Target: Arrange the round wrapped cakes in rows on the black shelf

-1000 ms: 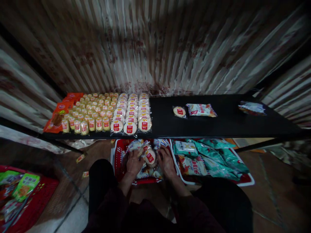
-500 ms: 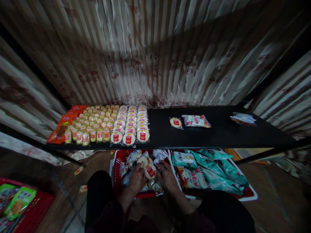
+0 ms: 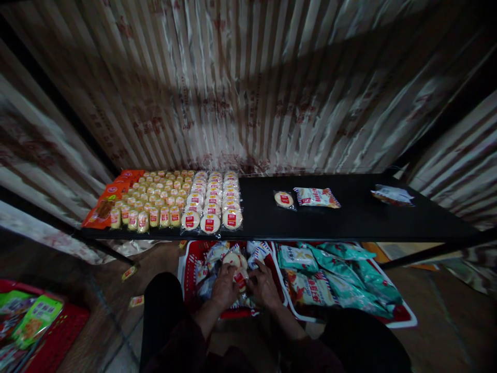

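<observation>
- A round, pale, clear-wrapped, red-labelled cracker (image 3: pixel 240 282) is held over a red plastic basket (image 3: pixel 189 269) by the left hand (image 3: pixel 225 286), fingers curled.
- The right hand (image 3: pixel 265 287) is half curled beside it; grip cannot be told.

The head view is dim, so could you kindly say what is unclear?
In the head view:
Middle basket: floor hidden by snack packets.
Leftmost basket: cut off by picture edges.
Right hand: too dim to tell whether it touches the round packet.
Rightmost bag on the shelf: print too small.
</observation>
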Tool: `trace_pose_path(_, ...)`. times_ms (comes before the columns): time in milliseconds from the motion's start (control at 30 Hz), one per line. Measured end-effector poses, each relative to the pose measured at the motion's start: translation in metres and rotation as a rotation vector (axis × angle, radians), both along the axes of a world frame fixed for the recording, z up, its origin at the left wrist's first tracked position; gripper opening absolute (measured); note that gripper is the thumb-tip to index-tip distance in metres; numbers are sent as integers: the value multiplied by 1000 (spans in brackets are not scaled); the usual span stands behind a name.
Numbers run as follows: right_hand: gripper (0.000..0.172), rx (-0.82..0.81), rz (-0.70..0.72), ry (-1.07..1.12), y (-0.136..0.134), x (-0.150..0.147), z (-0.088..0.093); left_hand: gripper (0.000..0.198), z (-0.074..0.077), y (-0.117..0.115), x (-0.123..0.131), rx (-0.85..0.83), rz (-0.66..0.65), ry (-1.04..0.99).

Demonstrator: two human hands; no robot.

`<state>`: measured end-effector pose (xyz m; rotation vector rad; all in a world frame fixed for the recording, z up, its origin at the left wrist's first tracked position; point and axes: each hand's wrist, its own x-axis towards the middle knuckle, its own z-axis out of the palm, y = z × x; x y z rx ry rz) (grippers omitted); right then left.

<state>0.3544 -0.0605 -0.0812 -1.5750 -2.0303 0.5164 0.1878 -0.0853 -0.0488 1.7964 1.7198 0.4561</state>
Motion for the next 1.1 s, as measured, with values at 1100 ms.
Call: trace_pose_path(1100, 31, 38, -357, 340, 2, 4, -8, 27, 10, -6, 9, -186, 128, 46)
